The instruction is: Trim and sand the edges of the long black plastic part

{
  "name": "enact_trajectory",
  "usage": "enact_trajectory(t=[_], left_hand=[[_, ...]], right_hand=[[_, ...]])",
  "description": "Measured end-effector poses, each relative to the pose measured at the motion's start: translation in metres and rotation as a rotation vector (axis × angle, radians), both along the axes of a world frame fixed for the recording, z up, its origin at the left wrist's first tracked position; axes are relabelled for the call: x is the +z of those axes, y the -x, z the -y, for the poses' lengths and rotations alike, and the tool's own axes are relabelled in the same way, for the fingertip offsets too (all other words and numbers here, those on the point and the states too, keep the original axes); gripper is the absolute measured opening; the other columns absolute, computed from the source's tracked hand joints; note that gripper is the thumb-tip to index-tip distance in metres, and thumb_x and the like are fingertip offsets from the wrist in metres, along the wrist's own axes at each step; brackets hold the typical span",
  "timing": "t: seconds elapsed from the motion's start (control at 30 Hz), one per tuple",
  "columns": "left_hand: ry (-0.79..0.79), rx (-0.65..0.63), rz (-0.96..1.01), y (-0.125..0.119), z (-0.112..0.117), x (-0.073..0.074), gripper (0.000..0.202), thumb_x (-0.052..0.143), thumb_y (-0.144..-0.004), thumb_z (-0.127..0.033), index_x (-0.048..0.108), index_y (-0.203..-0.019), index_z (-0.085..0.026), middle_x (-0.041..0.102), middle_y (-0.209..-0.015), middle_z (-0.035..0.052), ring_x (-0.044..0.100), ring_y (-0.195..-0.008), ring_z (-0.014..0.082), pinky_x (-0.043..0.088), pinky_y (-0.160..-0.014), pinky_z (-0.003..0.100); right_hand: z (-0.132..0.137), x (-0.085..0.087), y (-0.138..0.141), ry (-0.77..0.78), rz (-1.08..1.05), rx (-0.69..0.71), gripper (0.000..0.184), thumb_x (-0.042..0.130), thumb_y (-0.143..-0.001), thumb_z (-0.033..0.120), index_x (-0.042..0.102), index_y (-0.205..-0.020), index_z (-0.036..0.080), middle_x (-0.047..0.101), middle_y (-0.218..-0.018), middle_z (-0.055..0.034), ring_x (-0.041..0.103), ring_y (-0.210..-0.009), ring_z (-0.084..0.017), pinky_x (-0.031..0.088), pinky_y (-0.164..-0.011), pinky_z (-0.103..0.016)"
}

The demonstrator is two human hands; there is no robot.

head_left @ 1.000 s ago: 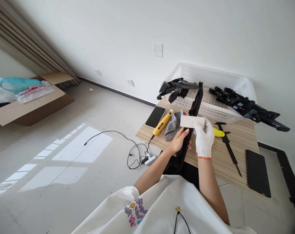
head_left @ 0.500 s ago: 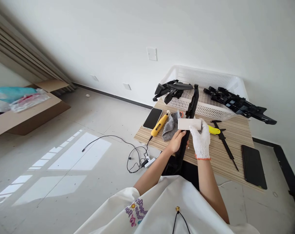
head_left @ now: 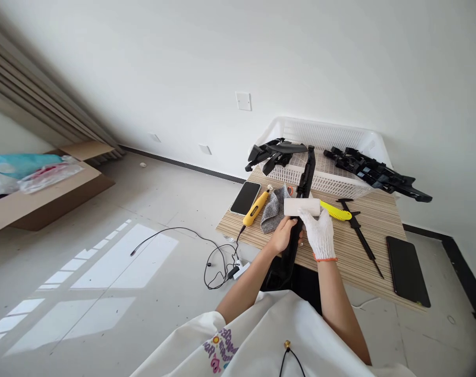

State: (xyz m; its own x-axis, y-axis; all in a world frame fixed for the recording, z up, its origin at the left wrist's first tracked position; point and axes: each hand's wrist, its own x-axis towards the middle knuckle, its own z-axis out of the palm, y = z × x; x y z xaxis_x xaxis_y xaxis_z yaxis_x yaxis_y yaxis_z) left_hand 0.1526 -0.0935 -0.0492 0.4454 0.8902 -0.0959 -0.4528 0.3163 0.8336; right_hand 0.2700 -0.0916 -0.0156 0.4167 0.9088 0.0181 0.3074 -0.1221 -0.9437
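My bare left hand [head_left: 284, 235] is wrapped round a long black plastic part [head_left: 306, 175], which slants from my lap up toward the basket. In its white knit glove, my right hand [head_left: 319, 231] grips a pale rectangular block [head_left: 301, 206] that lies across the black part just above my left hand. Behind the gloved fingers a yellow-handled tool [head_left: 335, 210] rests on the table; its other end is hidden. Left of the black part are a grey cloth [head_left: 274, 209] and a yellow rotary tool [head_left: 255, 208] with a cord.
A white plastic basket [head_left: 328, 184] holding black plastic parts [head_left: 379, 170] stands at the table's back. Black calipers [head_left: 363, 238] and a dark phone [head_left: 408, 271] lie right, another phone [head_left: 245, 197] left. Cables [head_left: 218, 251] trail on the floor near a cardboard box [head_left: 45, 196].
The camera view has tilted up slightly, so the scene sits lower. My gloved hand with the block has shifted slightly, and more of the yellow handle shows.
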Motion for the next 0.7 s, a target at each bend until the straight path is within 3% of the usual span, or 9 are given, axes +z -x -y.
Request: enact_trajectory(t=[0.43, 0.7], left_hand=[[0.031, -0.048, 0.041, 0.003, -0.001, -0.002, 0.018, 0.051, -0.082, -0.032, 0.038, -0.089, -0.022, 0.051, -0.061, -0.0056, 0.048, -0.047, 0.0101, 0.039, -0.051, 0.025], [0.051, 0.034, 0.048, 0.0, 0.002, 0.001, 0.031, 0.061, -0.082, -0.043, 0.041, -0.092, -0.021, 0.047, -0.065, -0.0065, 0.048, -0.051, 0.0094, 0.038, -0.05, 0.024]], right_hand=[[-0.005, -0.015, -0.005, -0.024, -0.095, 0.019, 0.05, 0.075, -0.07, 0.056, 0.066, -0.102, 0.02, 0.076, -0.099, -0.0076, 0.071, -0.087, -0.028, 0.056, -0.078, -0.039], [-0.005, -0.018, -0.004, -0.054, -0.137, 0.047, 0.047, 0.074, -0.07, 0.05, 0.067, -0.107, 0.021, 0.077, -0.096, -0.0058, 0.071, -0.091, -0.029, 0.058, -0.079, -0.042]])
